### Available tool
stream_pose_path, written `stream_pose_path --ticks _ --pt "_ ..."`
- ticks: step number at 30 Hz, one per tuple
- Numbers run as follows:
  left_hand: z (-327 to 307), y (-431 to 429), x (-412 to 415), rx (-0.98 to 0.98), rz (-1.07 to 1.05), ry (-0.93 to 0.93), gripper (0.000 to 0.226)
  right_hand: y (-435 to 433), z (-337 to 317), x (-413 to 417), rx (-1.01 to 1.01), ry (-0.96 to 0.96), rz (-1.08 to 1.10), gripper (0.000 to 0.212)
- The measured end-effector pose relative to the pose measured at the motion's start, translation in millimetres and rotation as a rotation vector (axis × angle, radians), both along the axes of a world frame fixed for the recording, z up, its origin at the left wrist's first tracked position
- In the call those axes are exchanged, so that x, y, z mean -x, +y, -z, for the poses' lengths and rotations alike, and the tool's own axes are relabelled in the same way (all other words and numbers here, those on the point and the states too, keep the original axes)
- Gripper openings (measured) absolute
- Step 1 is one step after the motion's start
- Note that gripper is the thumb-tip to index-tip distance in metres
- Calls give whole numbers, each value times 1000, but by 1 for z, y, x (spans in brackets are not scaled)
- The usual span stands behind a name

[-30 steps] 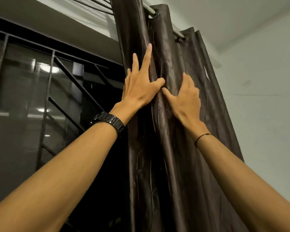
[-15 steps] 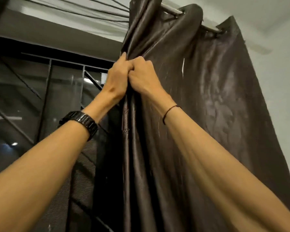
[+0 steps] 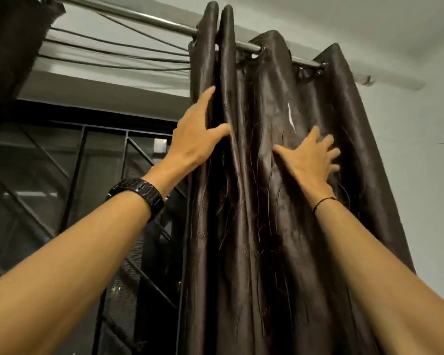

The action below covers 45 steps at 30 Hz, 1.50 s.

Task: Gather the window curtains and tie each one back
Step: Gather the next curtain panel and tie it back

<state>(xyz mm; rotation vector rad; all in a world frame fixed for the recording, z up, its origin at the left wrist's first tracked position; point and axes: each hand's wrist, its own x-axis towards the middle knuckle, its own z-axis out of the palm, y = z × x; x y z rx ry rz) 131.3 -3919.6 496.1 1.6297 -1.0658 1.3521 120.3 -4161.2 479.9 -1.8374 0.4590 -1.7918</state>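
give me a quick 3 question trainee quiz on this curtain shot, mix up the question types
1. True or false: the left hand wears a black watch at the wrist.
2. Multiple choice: the right hand is A) gripping the rod, B) spread flat on the curtain, C) hanging clear of the fabric.
3. Fill in: the left hand's thumb and fingers close around the curtain's leading ____.

Key
1. True
2. B
3. fold, at the curtain's window-side edge
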Motion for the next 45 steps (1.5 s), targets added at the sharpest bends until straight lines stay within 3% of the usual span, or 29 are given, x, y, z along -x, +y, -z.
stream_pose_path --ticks 1,3,4,8,11,13,14,16,18,20,23,25,26,28,30,32,39,42,45 --pt "-1 -4 3 -12 5 -5 86 -12 -2 -2 2 -18 -97 84" --pt "-5 -9 5 -34 -13 -1 86 -16 0 -2 133 -69 -189 28" --pt "-7 -10 5 -41 -19 9 86 -9 0 -3 182 -79 -176 11" --pt "-20 -2 1 -3 22 59 81 87 -15 -8 432 -96 -265 21" --pt "-34 20 -1 206 42 140 86 170 -31 -5 622 -27 -542 29" --pt "-39 42 -6 340 50 238 92 192 -36 0 720 84 -557 26" --pt "-40 52 -8 333 30 272 89 193 -37 1 767 116 -524 19" --pt "-41 64 -11 264 8 303 59 179 -31 4 795 30 -487 10" --pt "-39 65 -12 237 33 312 34 155 -23 5 698 -231 -495 26" --pt "-38 59 -9 207 68 283 31 127 -21 4 524 -491 -387 33" --pt "-38 47 -9 185 116 256 40 84 -30 3 192 -513 -102 64" --pt "-38 40 -9 190 134 237 42 64 -35 1 32 -427 -237 82" --pt "-39 37 -9 185 143 228 47 56 -37 0 12 -396 -377 79" --pt "-40 30 -11 157 163 219 73 50 -40 0 44 -270 -646 50" --pt "-42 24 -12 105 199 210 102 51 -48 1 129 -100 -709 25" --pt "-42 19 -11 63 257 211 113 60 -57 2 225 19 -704 18" --pt "-32 34 1 123 454 182 95 170 -81 12 629 57 -756 28" --pt "-26 41 5 164 531 195 82 185 -81 8 559 21 -896 29" --pt "-19 34 8 186 677 237 63 182 -56 -5 333 -68 -1370 39"
